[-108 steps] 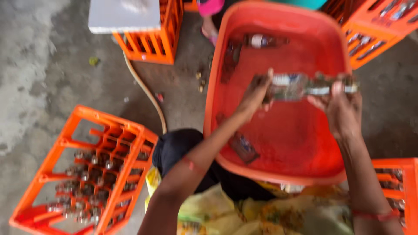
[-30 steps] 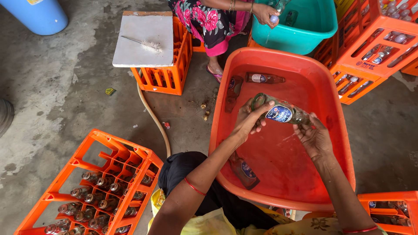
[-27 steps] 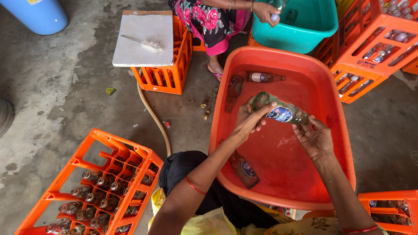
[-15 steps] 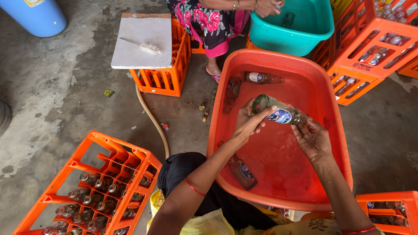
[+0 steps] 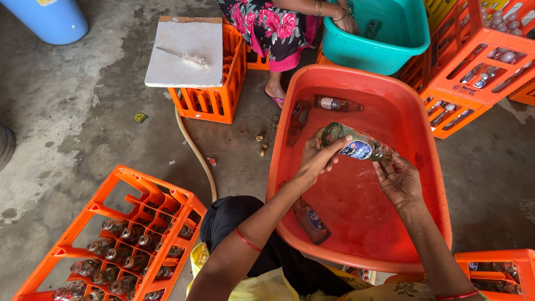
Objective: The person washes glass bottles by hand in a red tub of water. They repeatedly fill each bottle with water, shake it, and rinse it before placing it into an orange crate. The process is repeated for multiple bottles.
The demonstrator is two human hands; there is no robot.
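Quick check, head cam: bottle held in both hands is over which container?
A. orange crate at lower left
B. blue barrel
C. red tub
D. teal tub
C: the left hand and right hand hold the glass bottle above the red tub.

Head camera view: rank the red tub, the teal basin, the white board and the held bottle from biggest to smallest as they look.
1. Red tub
2. Teal basin, partly cut off by the frame, and white board look alike; unsure.
3. Bottle held by left hand and right hand.
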